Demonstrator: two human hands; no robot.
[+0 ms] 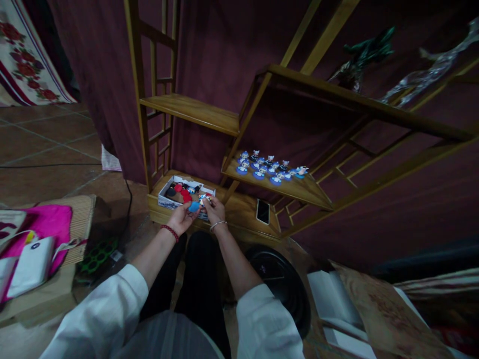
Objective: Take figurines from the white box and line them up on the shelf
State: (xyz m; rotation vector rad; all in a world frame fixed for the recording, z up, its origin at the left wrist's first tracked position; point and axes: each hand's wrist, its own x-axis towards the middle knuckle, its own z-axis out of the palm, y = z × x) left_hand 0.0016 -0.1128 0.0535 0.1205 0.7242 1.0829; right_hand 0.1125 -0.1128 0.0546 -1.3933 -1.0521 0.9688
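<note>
My left hand (181, 217) is closed on a flat blue base (193, 206). Beside it, my right hand (214, 209) pinches a small white-and-blue figurine (204, 200) close to that base; I cannot tell whether the two pieces touch. Both hands are over the near edge of an open box (163, 200), where red and dark pieces (186, 195) and other small figurines lie. To the right, several small figurines (260, 172) on round blue-purple bases stand in rows on a wooden shelf.
A phone (263, 212) lies on the lowest shelf board. The wooden rack (194, 112) rises ahead, with a green ornament and a clear one above right. A black round stool (290, 284) stands by my right knee. At left, a box holds pink cloth (56, 227) and a white power bank (32, 267).
</note>
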